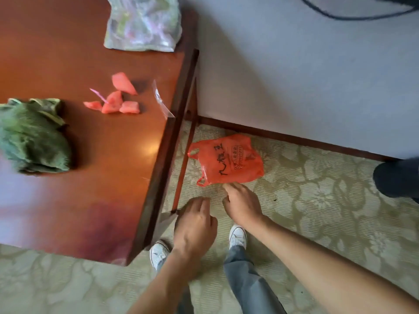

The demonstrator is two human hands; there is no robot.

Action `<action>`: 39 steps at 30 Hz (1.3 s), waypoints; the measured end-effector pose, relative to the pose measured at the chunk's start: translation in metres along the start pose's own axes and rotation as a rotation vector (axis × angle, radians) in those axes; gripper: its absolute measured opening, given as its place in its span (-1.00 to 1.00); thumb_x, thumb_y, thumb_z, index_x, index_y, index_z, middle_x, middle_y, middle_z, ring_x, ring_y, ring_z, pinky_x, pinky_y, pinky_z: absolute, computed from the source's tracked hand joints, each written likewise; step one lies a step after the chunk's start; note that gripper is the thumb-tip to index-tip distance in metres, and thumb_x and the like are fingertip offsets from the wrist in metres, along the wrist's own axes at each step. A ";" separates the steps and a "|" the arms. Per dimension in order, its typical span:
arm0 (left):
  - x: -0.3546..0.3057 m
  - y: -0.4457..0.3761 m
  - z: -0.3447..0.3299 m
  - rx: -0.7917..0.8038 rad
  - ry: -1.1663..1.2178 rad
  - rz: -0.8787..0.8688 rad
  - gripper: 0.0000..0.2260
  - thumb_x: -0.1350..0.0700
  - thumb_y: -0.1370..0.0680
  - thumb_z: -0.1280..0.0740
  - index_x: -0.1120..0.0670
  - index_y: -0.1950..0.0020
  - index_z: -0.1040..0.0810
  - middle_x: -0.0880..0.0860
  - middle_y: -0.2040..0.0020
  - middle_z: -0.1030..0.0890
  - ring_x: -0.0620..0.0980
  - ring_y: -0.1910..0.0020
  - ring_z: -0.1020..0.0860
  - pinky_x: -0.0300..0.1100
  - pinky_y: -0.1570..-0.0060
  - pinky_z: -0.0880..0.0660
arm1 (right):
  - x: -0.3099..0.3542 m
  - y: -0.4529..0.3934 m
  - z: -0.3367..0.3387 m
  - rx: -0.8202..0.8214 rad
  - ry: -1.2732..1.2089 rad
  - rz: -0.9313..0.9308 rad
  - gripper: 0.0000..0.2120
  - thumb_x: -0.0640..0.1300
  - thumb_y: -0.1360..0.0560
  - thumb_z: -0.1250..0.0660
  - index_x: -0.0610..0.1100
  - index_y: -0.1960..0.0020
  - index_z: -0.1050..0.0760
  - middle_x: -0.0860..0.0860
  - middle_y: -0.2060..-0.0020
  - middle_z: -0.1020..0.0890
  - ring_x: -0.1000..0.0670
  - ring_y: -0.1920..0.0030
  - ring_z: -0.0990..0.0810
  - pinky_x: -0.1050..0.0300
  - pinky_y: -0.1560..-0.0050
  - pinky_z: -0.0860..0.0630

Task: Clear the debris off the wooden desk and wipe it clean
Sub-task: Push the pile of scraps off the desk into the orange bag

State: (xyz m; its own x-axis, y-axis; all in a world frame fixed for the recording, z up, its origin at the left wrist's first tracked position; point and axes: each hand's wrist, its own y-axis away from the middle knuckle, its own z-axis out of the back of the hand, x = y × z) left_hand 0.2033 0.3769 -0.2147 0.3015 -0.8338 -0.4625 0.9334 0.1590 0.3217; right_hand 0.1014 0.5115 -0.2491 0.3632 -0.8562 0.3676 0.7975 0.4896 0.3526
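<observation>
Nearest to me, at 6 o'clock, my two bare forearms reach down over the pale floral-patterned carpet (317, 189), with my white canvas sneakers (237, 235) and grey trousers below them. My left hand (195, 225) hangs just off the near right corner of the bench; its grip is loose, fingers relaxed and slightly bent, with nothing in it. My right hand (242, 205) is stretched further forward, fingers extended and unclenched, the fingertips (226, 186) touching or all but touching the lower edge of the orange plastic carrier bag with black lettering (229, 160); I cannot tell whether it has any hold on it. That bag lies flat on the carpet at about 12 o'clock from my right hand, just beside the bench's leg and near the dark skirting board.

The glossy reddish-brown wooden bench (95, 177) fills the 9 to 11 o'clock side. On it, at 9 o'clock, sits a crumpled green cloth (31, 137). Further in, at 11 o'clock, lie several pink-red scraps of debris (118, 98) with a thin pink strip among them, and a clear plastic wrapper strip (161, 100) near the right edge. Farthest, at 12 o'clock, rests a translucent plastic bag with pale contents (142, 21). A dark shoe (396, 177) shows at 3 o'clock.
</observation>
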 end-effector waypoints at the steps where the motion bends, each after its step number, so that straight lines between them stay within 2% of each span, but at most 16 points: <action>1: 0.005 -0.012 -0.017 0.043 -0.024 0.044 -0.56 0.10 -0.44 -0.12 0.17 -0.22 -0.58 0.10 -0.08 -0.63 0.15 -0.07 -0.61 0.00 -0.01 -0.57 | -0.014 -0.008 -0.010 0.088 0.000 -0.016 -0.62 -0.29 -0.50 -0.34 -0.13 -0.31 -0.58 -0.06 -0.12 -0.66 -0.12 -0.09 -0.65 0.11 0.11 -0.49; 3: 0.017 -0.033 -0.051 0.118 -0.081 0.102 -0.52 0.12 -0.49 -0.19 0.21 -0.38 -0.51 0.14 -0.24 -0.60 0.17 -0.26 -0.56 0.04 -0.25 -0.51 | -0.036 -0.029 -0.037 0.203 -0.018 -0.046 -0.54 -0.26 -0.53 -0.32 -0.09 -0.43 -0.50 -0.10 -0.22 -0.62 -0.15 -0.19 -0.62 0.10 0.04 -0.50; 6: 0.034 -0.061 -0.099 0.237 -0.176 0.154 -0.41 0.04 -0.61 -0.21 0.16 -0.63 -0.21 0.16 -0.61 -0.28 0.13 -0.61 -0.21 0.02 -0.57 -0.17 | -0.056 -0.073 -0.092 0.345 -0.030 -0.084 -0.46 -0.19 -0.58 -0.24 0.00 -0.55 -0.34 -0.14 -0.37 -0.48 -0.20 -0.35 -0.48 0.01 -0.17 -0.49; 8: 0.052 -0.076 -0.133 0.254 -0.186 0.178 -0.40 0.02 -0.60 -0.18 0.16 -0.64 -0.21 0.17 -0.64 -0.24 0.16 -0.63 -0.18 0.08 -0.58 -0.17 | -0.067 -0.107 -0.137 0.423 -0.022 -0.109 -0.44 -0.15 -0.61 -0.20 0.07 -0.58 -0.26 -0.14 -0.43 -0.38 -0.21 -0.41 -0.39 -0.08 -0.30 -0.45; 11: 0.087 -0.093 -0.186 0.188 -0.140 0.184 -0.43 0.07 -0.48 -0.23 0.21 -0.49 -0.42 0.21 -0.48 -0.48 0.25 -0.49 -0.43 0.20 -0.42 -0.43 | -0.079 -0.158 -0.211 0.475 -0.026 -0.138 -0.49 -0.11 -0.63 -0.17 0.12 -0.56 -0.29 -0.19 -0.44 -0.30 -0.26 -0.46 -0.30 -0.15 -0.38 -0.40; 14: 0.114 -0.119 -0.222 0.140 -0.053 0.213 -0.48 0.10 -0.41 -0.26 0.24 -0.36 -0.52 0.24 -0.33 -0.60 0.29 -0.34 -0.57 0.22 -0.28 -0.54 | -0.092 -0.207 -0.286 0.523 0.059 -0.158 -0.49 0.12 -0.69 -0.17 0.21 -0.62 -0.19 -0.27 -0.65 0.10 -0.39 -0.58 -0.08 -0.22 -0.53 -0.21; 16: 0.132 -0.137 -0.238 0.119 -0.035 0.220 -0.45 0.06 -0.43 -0.19 0.25 -0.38 -0.51 0.25 -0.36 -0.57 0.30 -0.36 -0.54 0.23 -0.30 -0.54 | -0.102 -0.235 -0.327 0.522 0.122 -0.172 -0.44 0.27 -0.66 -0.16 0.23 -0.63 -0.15 -0.25 -0.64 0.29 -0.45 -0.60 0.06 -0.31 -0.57 -0.03; 19: 0.148 -0.159 -0.246 0.163 0.015 0.307 -0.42 0.02 -0.50 -0.15 0.18 -0.51 -0.37 0.12 -0.48 -0.45 0.16 -0.51 -0.37 0.13 -0.42 -0.42 | -0.120 -0.259 -0.358 0.424 0.135 -0.270 -0.31 0.30 -0.64 -0.14 0.06 -0.67 -0.07 -0.16 -0.66 0.27 -0.41 -0.62 0.14 -0.37 -0.59 0.13; 23: 0.133 -0.171 -0.244 0.202 0.081 0.384 -0.45 0.08 -0.60 -0.21 0.16 -0.60 -0.27 0.09 -0.55 -0.38 0.09 -0.55 -0.31 0.04 -0.48 -0.32 | -0.134 -0.247 -0.327 0.332 0.003 -0.313 -0.24 0.14 -0.66 -0.14 -0.16 -0.69 0.08 -0.04 -0.68 0.18 -0.29 -0.64 0.14 -0.33 -0.61 0.11; 26: 0.099 -0.165 -0.230 0.252 0.141 0.448 -0.47 0.08 -0.65 -0.19 0.09 -0.63 -0.22 0.07 -0.58 -0.35 0.08 -0.54 -0.32 0.07 -0.44 -0.34 | -0.136 -0.221 -0.275 0.271 -0.191 -0.278 -0.22 0.01 -0.62 -0.25 -0.21 -0.67 0.05 -0.08 -0.68 0.07 -0.23 -0.65 0.01 -0.24 -0.62 -0.05; 31: 0.050 -0.152 -0.185 0.101 0.516 0.650 -0.61 0.07 -0.67 -0.27 0.16 -0.49 -0.45 0.11 -0.40 -0.55 0.12 -0.39 -0.51 -0.01 -0.28 -0.45 | -0.132 -0.171 -0.181 0.170 -0.476 -0.230 -0.23 -0.21 -0.55 -0.34 -0.19 -0.68 -0.08 -0.03 -0.68 -0.06 -0.02 -0.67 -0.04 -0.03 -0.61 -0.17; 33: 0.035 -0.154 -0.155 0.050 0.692 0.795 -0.56 -0.08 -0.64 -0.30 0.23 -0.36 -0.51 0.18 -0.28 -0.63 0.20 -0.27 -0.59 -0.03 -0.11 -0.48 | -0.127 -0.147 -0.143 0.152 -0.536 -0.218 -0.22 -0.27 -0.52 -0.36 -0.14 -0.67 -0.14 0.04 -0.67 -0.08 0.05 -0.65 -0.07 0.10 -0.56 -0.21; 35: 0.019 -0.158 -0.122 0.000 0.876 0.907 -0.26 -0.40 -0.49 -0.27 0.27 -0.25 -0.55 0.36 -0.20 -0.60 0.33 -0.18 -0.60 0.06 -0.02 -0.52 | -0.120 -0.124 -0.106 0.133 -0.573 -0.178 -0.21 -0.33 -0.50 -0.37 -0.08 -0.66 -0.17 0.08 -0.65 -0.10 0.06 -0.63 -0.12 0.21 -0.50 -0.24; 36: 0.010 -0.159 -0.106 -0.015 0.949 0.946 -0.23 -0.49 -0.42 -0.25 0.18 -0.18 -0.60 0.38 -0.15 -0.60 0.34 -0.13 -0.61 0.08 -0.02 -0.55 | -0.114 -0.112 -0.087 0.133 -0.582 -0.157 -0.19 -0.34 -0.49 -0.36 -0.03 -0.66 -0.16 0.12 -0.65 -0.10 0.08 -0.62 -0.14 0.27 -0.47 -0.27; 38: -0.012 -0.161 -0.069 -0.026 1.041 0.953 -0.53 -0.48 -0.47 -0.30 -0.09 0.01 -0.53 0.24 -0.02 -0.66 0.24 -0.02 -0.66 0.09 -0.09 -0.58 | -0.099 -0.088 -0.051 0.170 -0.581 -0.130 -0.17 -0.35 -0.52 -0.34 0.07 -0.67 -0.11 0.25 -0.63 -0.05 0.28 -0.56 -0.15 0.55 -0.29 -0.25; 39: -0.019 -0.162 -0.054 -0.036 1.078 0.930 -0.65 -0.39 -0.53 -0.33 -0.13 0.08 -0.47 0.14 0.00 -0.68 0.18 -0.01 -0.66 0.09 -0.14 -0.61 | -0.091 -0.075 -0.034 0.200 -0.576 -0.112 -0.15 -0.36 -0.54 -0.34 0.10 -0.68 -0.07 0.32 -0.61 0.00 0.45 -0.48 -0.14 0.65 -0.17 -0.23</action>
State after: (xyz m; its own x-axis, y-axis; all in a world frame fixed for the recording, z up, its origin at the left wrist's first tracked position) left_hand 0.0568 0.3959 -0.3026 0.7807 0.3807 -0.4956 0.3164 0.4432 0.8388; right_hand 0.0249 0.5473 -0.3383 -0.0800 -0.7049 0.7048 0.6899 0.4712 0.5496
